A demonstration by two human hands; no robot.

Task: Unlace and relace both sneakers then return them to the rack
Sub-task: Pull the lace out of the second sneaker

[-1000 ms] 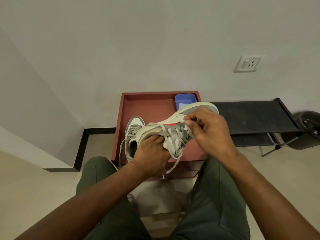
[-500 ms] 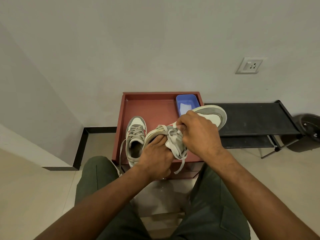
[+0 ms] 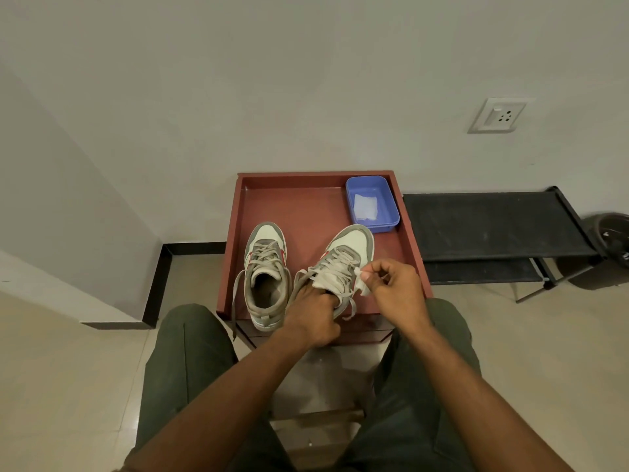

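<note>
A: Left hand [image 3: 311,316]?
B: Fingers tucked into the heel opening of the right-hand sneaker [image 3: 340,264], gripping its collar; toe pointed away, sole on the red tray [image 3: 306,206].

A: Right hand [image 3: 396,287]?
B: Just right of that sneaker, thumb and forefinger pinched on a pale lace end [image 3: 360,281], other fingers curled. Apart from the left hand, shoe throat between the two.

A: Second sneaker [image 3: 267,277]?
B: Just left of the left hand, upright on the same tray, opening upward, one loose lace [image 3: 236,301] draped over the tray's near edge.

A: Beyond the hands?
B: Blue tub [image 3: 388,212] at the far right corner of the tray, white scrap inside. Black rack [image 3: 486,226] well to the right of the right hand, against the wall.
</note>
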